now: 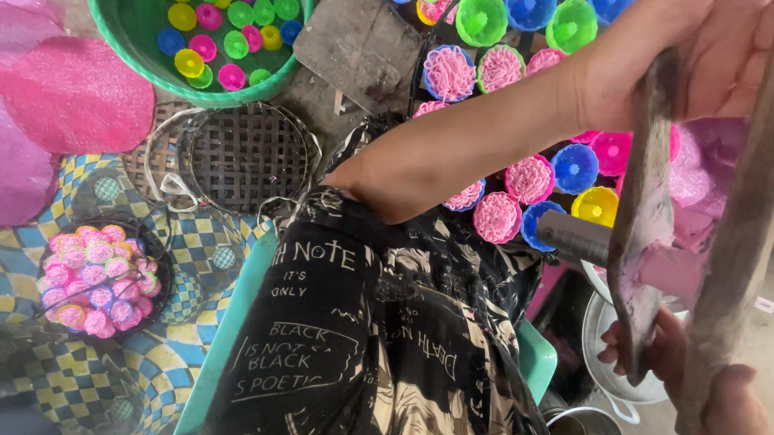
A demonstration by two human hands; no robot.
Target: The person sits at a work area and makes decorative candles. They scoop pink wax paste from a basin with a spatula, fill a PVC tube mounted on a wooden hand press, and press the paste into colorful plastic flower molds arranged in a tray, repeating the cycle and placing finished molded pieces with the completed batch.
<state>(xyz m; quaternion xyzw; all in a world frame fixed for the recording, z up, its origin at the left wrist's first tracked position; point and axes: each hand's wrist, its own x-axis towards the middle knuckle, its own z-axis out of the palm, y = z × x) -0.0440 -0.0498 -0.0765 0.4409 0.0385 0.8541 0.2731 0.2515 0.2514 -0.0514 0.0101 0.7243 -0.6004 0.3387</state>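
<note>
While both grip, left hand [725, 54] tops wooden press [643, 220].

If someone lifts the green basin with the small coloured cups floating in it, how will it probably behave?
The green basin appears to hold water, with coloured cups floating on it, so it is probably heavy for its size. The water would likely slosh and the cups drift if it is tilted. Its thin rim looks like plastic, so it may flex a little under load.
</note>
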